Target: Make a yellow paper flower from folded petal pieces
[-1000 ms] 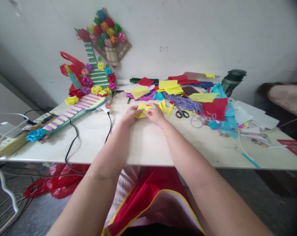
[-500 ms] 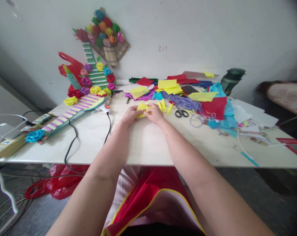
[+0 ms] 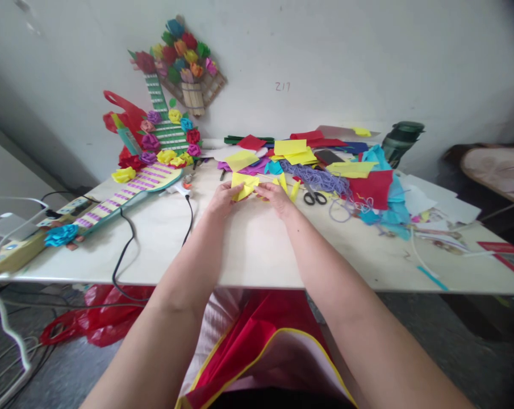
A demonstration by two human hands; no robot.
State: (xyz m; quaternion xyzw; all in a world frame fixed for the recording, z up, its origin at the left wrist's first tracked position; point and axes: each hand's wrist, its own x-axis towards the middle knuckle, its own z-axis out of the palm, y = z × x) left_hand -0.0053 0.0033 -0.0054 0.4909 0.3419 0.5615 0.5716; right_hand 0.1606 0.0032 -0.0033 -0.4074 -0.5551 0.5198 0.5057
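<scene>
A crinkled piece of yellow crepe paper (image 3: 243,183) is held up over the table between both hands. My left hand (image 3: 223,199) is closed on its left side, thumb on top. From the other side, my right hand (image 3: 277,199) pinches the paper's right edge with its fingertips. Just beyond my right hand lie rolled yellow paper strips (image 3: 294,189). Black-handled scissors (image 3: 314,197) rest to the right of them, beside a tangle of purple yarn (image 3: 316,176).
Yellow paper sheets (image 3: 289,147) and a red sheet (image 3: 371,188) are piled along the back. A dark bottle (image 3: 404,142) stands at the back right. To the left are a guitar-shaped craft piece (image 3: 131,190) with paper flowers, a black cable (image 3: 121,255) and a power strip (image 3: 26,250).
My hands have moved slightly apart, and the yellow paper between them shows more openly. My right hand has shifted a little to the right, toward the paper's edge.
</scene>
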